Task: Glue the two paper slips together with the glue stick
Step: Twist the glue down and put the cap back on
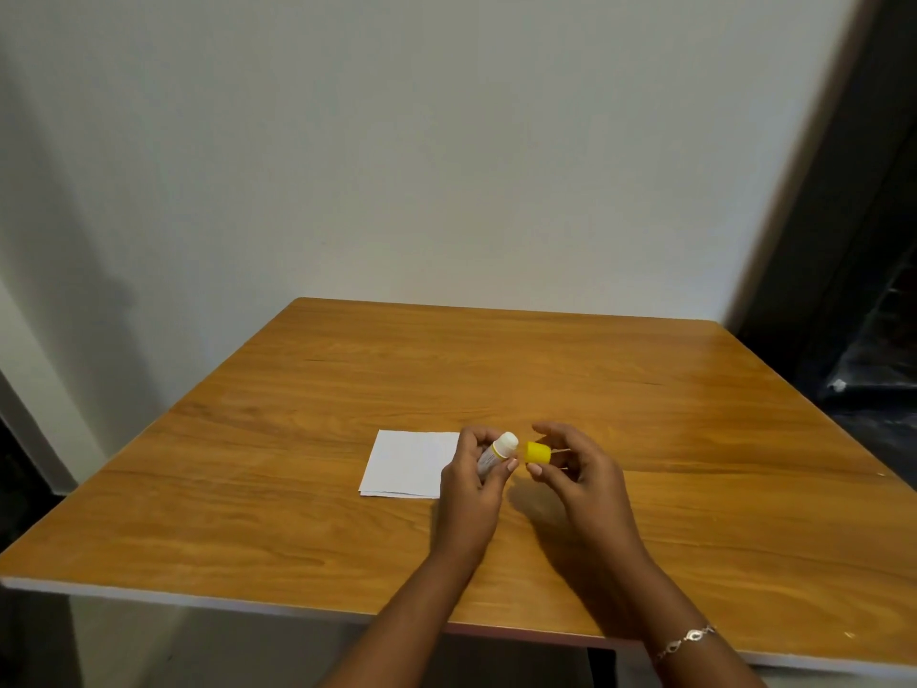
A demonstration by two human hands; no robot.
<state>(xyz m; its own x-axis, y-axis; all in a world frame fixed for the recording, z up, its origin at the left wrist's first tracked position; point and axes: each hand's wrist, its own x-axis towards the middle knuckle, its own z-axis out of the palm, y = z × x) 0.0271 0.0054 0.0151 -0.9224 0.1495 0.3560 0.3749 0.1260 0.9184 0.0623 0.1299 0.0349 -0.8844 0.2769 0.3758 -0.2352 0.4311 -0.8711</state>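
Above the table [347, 538], the left hand [471, 489] grips the uncapped glue stick [496, 453]; the right hand [575, 469] pinches its yellow cap [537, 452]. Paper slips [409, 464] lie seemingly unglued.

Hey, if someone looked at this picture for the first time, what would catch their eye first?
Probably the bright yellow cap held in the right hand, just pulled clear of the glue stick held in the left hand, both raised above the middle of the wooden table. Next, the white paper lying flat on the table just left of the hands. A silver bracelet shows on the right wrist.
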